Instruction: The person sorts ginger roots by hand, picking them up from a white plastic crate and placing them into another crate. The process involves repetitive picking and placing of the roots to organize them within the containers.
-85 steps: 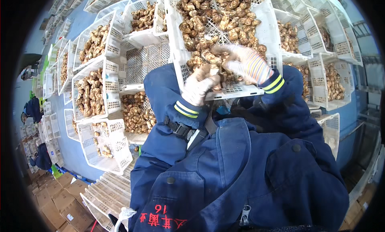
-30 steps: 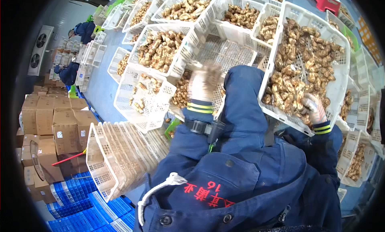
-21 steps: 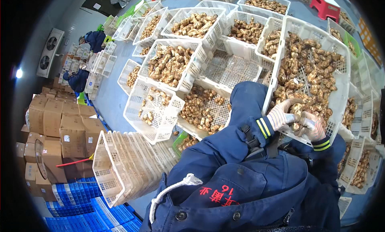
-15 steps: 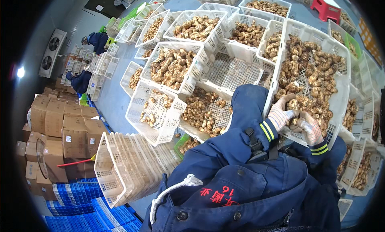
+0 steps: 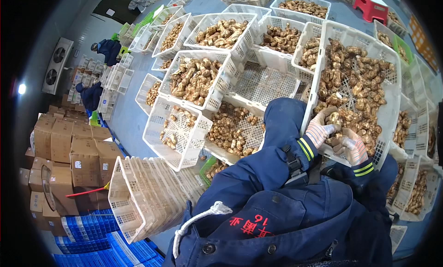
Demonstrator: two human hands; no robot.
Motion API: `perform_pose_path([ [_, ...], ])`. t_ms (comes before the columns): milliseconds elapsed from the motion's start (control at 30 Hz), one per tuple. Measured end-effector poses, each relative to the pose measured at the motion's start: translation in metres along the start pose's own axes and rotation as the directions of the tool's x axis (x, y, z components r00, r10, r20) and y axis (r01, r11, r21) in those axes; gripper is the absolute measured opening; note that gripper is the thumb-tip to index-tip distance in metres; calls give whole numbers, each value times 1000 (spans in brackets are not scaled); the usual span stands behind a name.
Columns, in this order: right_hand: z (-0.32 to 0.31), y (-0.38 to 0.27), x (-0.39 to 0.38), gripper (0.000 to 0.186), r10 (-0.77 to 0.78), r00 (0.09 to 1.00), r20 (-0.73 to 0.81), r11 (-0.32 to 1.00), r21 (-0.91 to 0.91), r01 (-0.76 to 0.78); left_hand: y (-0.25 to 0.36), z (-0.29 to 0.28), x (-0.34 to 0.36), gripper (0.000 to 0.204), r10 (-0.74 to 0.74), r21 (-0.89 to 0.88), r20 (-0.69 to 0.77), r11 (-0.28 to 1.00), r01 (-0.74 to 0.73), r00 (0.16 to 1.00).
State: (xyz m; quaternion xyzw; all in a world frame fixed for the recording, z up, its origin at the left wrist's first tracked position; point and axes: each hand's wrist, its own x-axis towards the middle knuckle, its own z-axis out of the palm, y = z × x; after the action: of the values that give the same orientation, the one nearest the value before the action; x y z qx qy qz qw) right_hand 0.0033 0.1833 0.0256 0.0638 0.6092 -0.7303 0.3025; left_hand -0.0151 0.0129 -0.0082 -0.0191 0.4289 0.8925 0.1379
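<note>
A long white perforated crate (image 5: 392, 105) rests across my lap, with many brown, knobbly mushrooms (image 5: 357, 80) in it. Over its near end, my left hand (image 5: 319, 129), in a striped knit glove with dark fingers, is closed around a mushroom (image 5: 335, 119) with a pale side turned up. Just to the right, my right hand (image 5: 353, 146) wears a matching glove. Its fingers are curled in close to the left hand, among the mushrooms; what they hold, if anything, is hidden.
More white crates of mushrooms (image 5: 196, 80) stand ahead and to the left, around a crate with a bare lattice bottom (image 5: 265, 85). Nested white crates (image 5: 152, 193) lie at lower left, near cardboard boxes (image 5: 85, 161). A red stool (image 5: 370, 8) stands far right; two people (image 5: 91, 95) work at far left.
My hands have drawn slightly apart. The mushroom in my left hand now shows its pale side, and the right fingers have curled in. The whole view has shifted a little.
</note>
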Motion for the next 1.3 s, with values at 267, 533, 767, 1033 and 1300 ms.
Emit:
perform_pose_path([
  [267, -19, 9, 2, 45, -88, 993, 83, 993, 82, 81, 4, 5, -8, 45, -273, 103, 301, 962, 254, 914],
  [533, -19, 17, 13, 23, -45, 994, -100, 996, 79, 53, -33, -22, -2, 52, -13, 262, 51, 965, -1, 999],
  [767, -27, -4, 12, 40, -474, 875, -96, 809, -440, 390, -53, -37, 18, 59, 22, 502, 35, 864, -36, 999],
  [1033, -9, -19, 7, 43, -384, 921, -68, 802, -518, 296, 4, 4, -13, 47, -326, 423, 131, 872, 244, 936],
  [1300, -13, -45, -3, 46, -561, 828, -9, 684, -569, 458, -20, -23, 0, 29, -69, 645, 453, 714, -273, 889],
])
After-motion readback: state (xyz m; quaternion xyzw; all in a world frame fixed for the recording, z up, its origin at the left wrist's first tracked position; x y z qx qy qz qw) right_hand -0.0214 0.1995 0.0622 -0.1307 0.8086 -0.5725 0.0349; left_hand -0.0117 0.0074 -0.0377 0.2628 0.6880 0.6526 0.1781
